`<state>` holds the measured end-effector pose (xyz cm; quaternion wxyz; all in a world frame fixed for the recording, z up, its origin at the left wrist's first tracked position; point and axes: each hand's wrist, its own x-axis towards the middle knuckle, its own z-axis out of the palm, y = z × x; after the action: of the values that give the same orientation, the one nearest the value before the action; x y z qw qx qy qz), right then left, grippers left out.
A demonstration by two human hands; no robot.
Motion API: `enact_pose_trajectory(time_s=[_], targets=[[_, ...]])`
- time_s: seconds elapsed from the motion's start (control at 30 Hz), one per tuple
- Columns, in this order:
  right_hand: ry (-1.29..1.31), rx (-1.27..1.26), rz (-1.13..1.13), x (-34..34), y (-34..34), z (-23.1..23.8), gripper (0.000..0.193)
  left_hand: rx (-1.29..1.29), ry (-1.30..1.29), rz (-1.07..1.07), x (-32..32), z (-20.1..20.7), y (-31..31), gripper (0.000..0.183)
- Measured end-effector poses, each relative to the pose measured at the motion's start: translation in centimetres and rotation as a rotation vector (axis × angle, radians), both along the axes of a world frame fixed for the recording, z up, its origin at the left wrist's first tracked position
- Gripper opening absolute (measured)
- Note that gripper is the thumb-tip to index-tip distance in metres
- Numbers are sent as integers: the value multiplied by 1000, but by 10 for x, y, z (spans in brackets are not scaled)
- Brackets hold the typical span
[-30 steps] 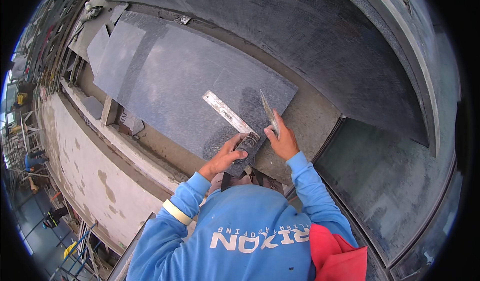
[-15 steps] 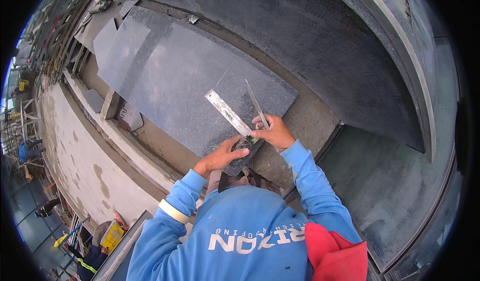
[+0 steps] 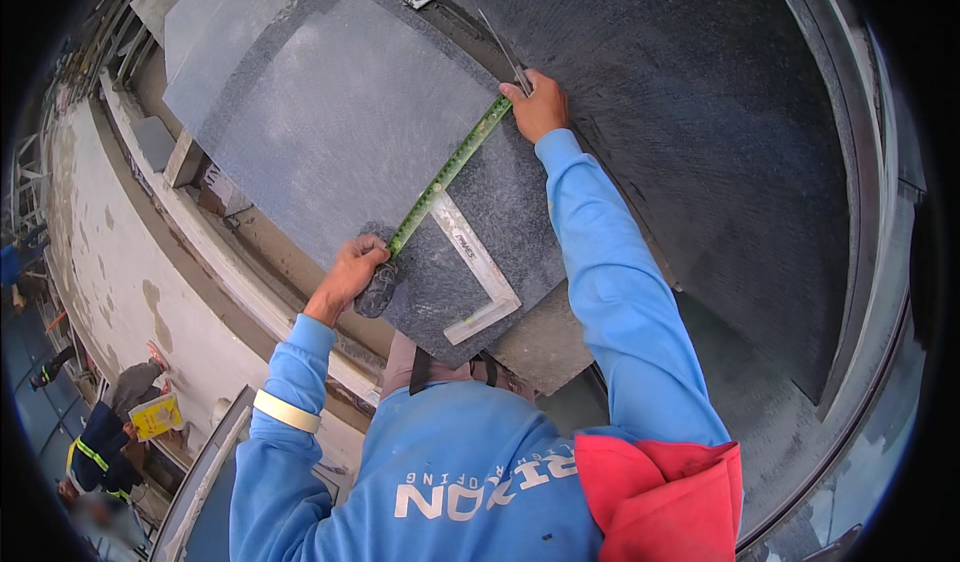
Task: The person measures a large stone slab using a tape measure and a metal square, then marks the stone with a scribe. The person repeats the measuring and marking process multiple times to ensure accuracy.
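A green tape measure [image 3: 447,175] stretches diagonally across the grey stone slab [image 3: 330,132] at centre frame. The left hand [image 3: 352,269] grips its dark case; the right hand [image 3: 537,105] pins its far end with a slim blade. A metal square [image 3: 478,280] lies just below.

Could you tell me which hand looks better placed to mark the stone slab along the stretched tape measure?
Probably the right hand: it pins the tape measure at the slab's far edge and holds a thin tool. The left hand grips the tape case.
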<state>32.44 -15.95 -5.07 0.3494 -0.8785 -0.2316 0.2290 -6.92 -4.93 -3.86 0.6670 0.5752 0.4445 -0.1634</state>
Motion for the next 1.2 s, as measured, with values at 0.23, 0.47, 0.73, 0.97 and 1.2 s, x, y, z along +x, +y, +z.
enact_pose_trajectory(time_s=[0.23,0.47,0.73,0.97,1.2], targets=[[-28,-178,112,-3,13,7,57,270,164,-243,63,27,39,37],[-36,-103,142,5,-3,-1,56,569,126,-332,71,30,39,37],[-44,-32,252,-15,-54,28,50,626,305,-481,80,28,52,36],[112,91,339,-49,-103,41,50,594,325,-575,85,20,59,38],[156,47,400,-77,-132,38,54,525,325,-577,91,25,61,37]])
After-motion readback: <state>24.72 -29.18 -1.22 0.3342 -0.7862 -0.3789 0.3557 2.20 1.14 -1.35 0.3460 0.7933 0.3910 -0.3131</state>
